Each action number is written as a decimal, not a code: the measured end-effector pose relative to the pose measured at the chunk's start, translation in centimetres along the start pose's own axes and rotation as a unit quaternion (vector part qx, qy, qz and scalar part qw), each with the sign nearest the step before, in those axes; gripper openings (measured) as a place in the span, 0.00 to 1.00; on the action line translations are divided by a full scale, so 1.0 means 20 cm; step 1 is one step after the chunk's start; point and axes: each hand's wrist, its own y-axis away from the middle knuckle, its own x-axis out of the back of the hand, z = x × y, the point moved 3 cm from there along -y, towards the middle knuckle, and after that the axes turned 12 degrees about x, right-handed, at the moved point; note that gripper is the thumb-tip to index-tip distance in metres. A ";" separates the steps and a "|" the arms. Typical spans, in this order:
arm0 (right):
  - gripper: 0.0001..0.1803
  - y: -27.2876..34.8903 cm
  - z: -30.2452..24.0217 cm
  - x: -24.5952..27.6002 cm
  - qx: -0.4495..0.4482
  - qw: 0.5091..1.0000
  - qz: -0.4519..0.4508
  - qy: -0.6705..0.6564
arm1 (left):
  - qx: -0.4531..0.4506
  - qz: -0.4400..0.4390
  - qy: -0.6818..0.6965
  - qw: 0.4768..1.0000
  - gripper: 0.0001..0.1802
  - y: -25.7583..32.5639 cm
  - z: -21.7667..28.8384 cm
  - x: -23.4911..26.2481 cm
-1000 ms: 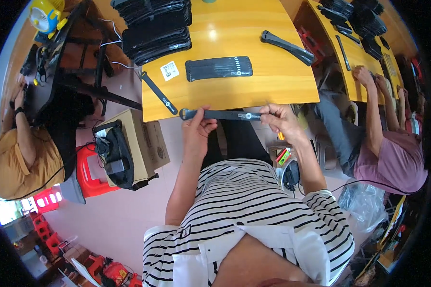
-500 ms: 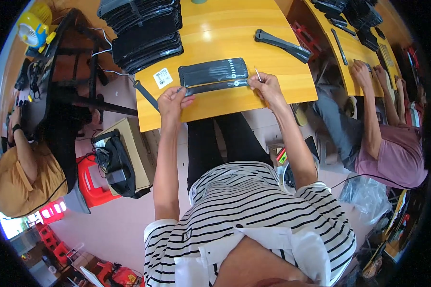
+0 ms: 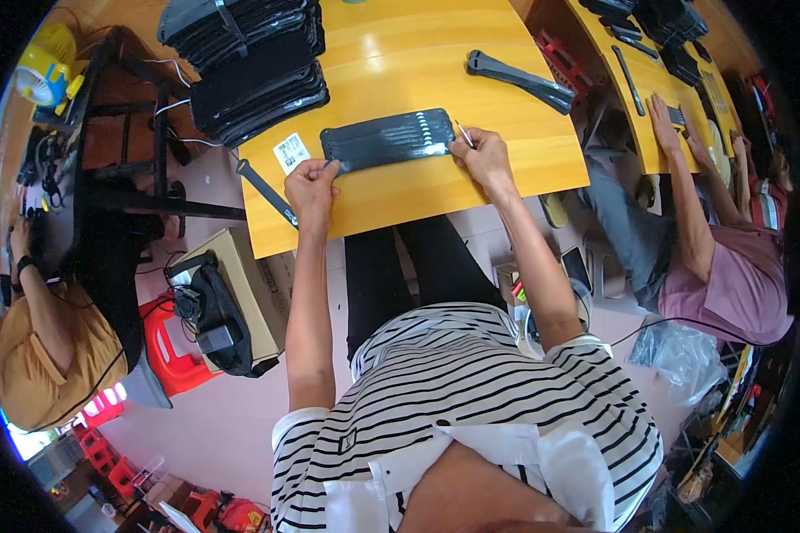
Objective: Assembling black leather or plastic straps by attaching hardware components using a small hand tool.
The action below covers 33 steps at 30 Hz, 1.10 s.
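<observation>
Several flat black straps (image 3: pixel 387 142) lie side by side on the yellow table, forming a panel with a row of pale marks near the right end. My left hand (image 3: pixel 311 188) is closed, thumb and fingers pinching the left end of the nearest strap at the panel's front corner. At the panel's right front corner, my right hand (image 3: pixel 484 158) pinches the other end of that strap. A thin pointed tool (image 3: pixel 461 131) sticks up from the right hand's fingers; its kind is unclear. Beside the left hand lies a white label (image 3: pixel 290 153) with printing.
Tall stacks of black strap panels (image 3: pixel 258 99) stand at the back left. A loose strap (image 3: pixel 267 194) lies by the left table edge, a bundle of straps (image 3: pixel 520 82) at the back right. Co-workers sit at both sides; a cardboard box (image 3: pixel 253 289) stands on the floor.
The strap held between my hands has moved away from me, closing the gap to the panel, and now lies against it. The whole view has shifted slightly.
</observation>
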 end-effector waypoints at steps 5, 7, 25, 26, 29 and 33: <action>0.10 0.00 -0.02 0.00 -0.003 0.999 -0.004 0.032 | -0.011 0.015 -0.024 1.000 0.08 0.00 0.01 0.00; 0.10 0.00 -0.02 0.00 0.007 0.999 0.009 0.035 | -0.010 0.015 -0.027 0.999 0.08 -0.01 0.01 0.00; 0.08 0.01 -0.08 0.01 -0.031 0.999 0.000 0.021 | -0.021 0.026 -0.044 0.998 0.08 -0.02 0.00 -0.01; 0.08 0.01 -0.08 0.01 -0.032 0.999 0.001 0.021 | -0.021 0.028 -0.046 0.998 0.08 -0.01 0.01 -0.01; 0.08 0.00 -0.05 0.01 -0.018 0.999 0.000 0.033 | -0.020 0.027 -0.036 0.999 0.08 -0.01 0.00 -0.02; 0.10 -0.02 -0.01 0.01 -0.033 0.994 -0.009 0.105 | -0.012 0.020 -0.034 0.999 0.08 0.00 0.02 -0.03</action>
